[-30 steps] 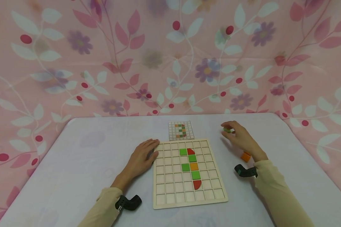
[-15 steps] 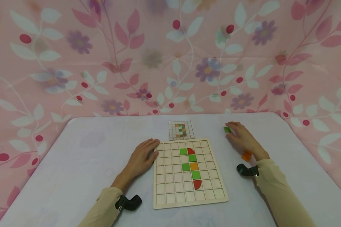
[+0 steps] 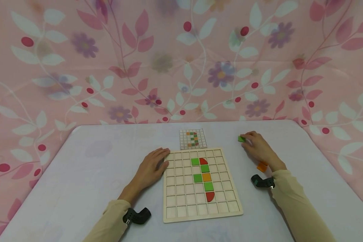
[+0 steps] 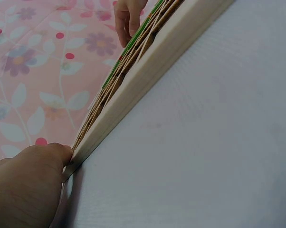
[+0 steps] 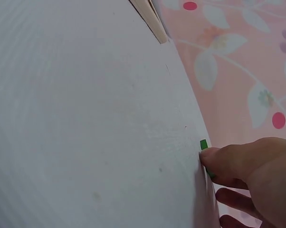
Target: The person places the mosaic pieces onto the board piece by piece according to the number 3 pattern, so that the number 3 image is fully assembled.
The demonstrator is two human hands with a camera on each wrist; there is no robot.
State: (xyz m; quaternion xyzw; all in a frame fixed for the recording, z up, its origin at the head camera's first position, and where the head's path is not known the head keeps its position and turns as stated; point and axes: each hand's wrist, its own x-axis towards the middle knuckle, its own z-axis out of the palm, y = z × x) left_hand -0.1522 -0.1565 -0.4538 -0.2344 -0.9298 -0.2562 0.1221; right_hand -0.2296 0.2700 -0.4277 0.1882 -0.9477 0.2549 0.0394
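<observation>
My right hand (image 3: 258,147) is at the right of the table, pinching a green square tile (image 3: 241,138) between thumb and fingers. In the right wrist view the tile (image 5: 204,144) pokes out past the thumb, close over the white cloth. My left hand (image 3: 151,169) rests at the upper left edge of a wooden grid board (image 3: 181,210), its fingers fairly straight. The left wrist view shows that hand (image 4: 33,178) touching the board's side. On the board lie several green tiles (image 3: 208,186), an orange square tile (image 3: 206,177) and two red rounded tiles (image 3: 210,197).
A small pattern card (image 3: 183,143) with a printed grid lies just behind the board. Orange tiles (image 3: 262,167) sit under and beside my right wrist. White cloth (image 3: 87,174) covers the table, with a pink flowered curtain (image 3: 169,67) behind it.
My right hand has shifted slightly right, and the green tile now shows at its fingertips. The orange tiles near its wrist have come more into view. The left hand has stayed put.
</observation>
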